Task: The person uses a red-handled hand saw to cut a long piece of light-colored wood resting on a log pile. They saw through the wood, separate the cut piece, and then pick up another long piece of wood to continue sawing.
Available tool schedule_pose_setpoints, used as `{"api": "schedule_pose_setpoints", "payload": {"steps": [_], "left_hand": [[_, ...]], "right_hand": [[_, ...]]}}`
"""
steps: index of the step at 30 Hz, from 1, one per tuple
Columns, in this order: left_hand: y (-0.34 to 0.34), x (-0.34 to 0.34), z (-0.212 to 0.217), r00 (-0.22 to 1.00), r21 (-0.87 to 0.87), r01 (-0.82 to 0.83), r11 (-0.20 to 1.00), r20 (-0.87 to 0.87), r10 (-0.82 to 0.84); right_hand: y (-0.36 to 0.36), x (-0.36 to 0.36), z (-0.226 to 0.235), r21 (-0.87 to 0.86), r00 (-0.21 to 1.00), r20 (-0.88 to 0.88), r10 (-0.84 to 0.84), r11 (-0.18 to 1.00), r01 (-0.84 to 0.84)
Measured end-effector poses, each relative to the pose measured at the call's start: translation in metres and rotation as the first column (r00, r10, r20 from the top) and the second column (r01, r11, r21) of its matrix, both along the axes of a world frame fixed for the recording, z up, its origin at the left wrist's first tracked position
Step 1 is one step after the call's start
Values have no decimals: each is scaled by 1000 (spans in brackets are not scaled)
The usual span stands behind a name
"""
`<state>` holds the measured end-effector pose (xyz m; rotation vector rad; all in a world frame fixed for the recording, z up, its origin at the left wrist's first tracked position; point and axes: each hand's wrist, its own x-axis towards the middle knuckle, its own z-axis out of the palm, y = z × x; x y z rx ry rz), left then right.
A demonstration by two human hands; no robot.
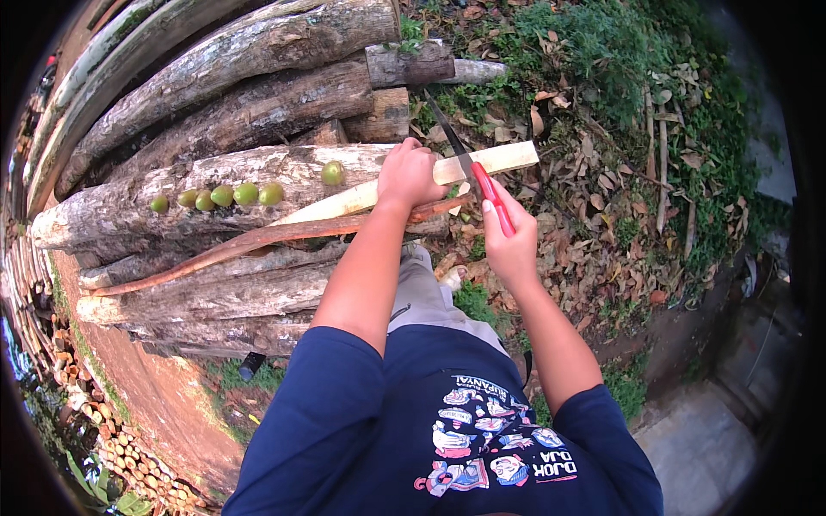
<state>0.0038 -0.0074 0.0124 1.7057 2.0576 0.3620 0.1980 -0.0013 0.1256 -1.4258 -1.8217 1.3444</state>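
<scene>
My right hand (513, 245) is wrapped around the red handle of a pruning saw (492, 196). Its dark blade slants up and to the left, lying across a pale strip of wood (508, 158) near that strip's right end. Fingers curled, my left hand (408, 175) grips the pale strip just left of the blade and holds it against a thick log (112, 193). A longer reddish-brown strip (258, 239) runs below it, passing under my left forearm. Several green fruits (246, 193) sit in a row on the log, with a single green fruit (333, 173) nearer my left hand.
More logs (258, 107) lie stacked beyond and below the thick one. Dry leaves (594, 206) and green plants (619, 52) cover the ground at right. A dirt path (163, 387) and a pile of cut logs (142, 460) are at lower left; grey paving (697, 447) is at lower right.
</scene>
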Motion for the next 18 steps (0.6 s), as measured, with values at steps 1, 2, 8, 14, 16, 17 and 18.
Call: {"api": "schedule_pose_setpoints", "payload": {"steps": [1, 2, 8, 14, 16, 17, 18], "left_hand": [[5, -1, -1, 1000, 13, 7, 1000, -7, -7], [7, 2, 1, 1000, 17, 13, 1000, -1, -13], [4, -4, 0, 1000, -31, 5, 1000, -16, -6], [0, -3, 0, 999, -30, 2, 1000, -52, -3], [1, -3, 2, 999, -24, 0, 1000, -37, 0], [-2, 0, 1, 1000, -31, 16, 999, -22, -16], [-1, 0, 2, 1000, -27, 21, 999, -16, -22]], "right_hand": [[20, -16, -17, -38, 1000, -20, -24, 999, 23], [38, -26, -46, -9, 996, -60, -70, 998, 70], [-3, -2, 5, -94, 999, 5, -37, 995, 38], [-55, 63, 76, -112, 999, 52, -16, 993, 22], [-32, 38, 43, -33, 1000, 0, 7, 999, -7], [-15, 21, 18, -8, 1000, -8, -9, 1000, 9], [4, 1, 3, -56, 1000, 7, -3, 998, 4]]}}
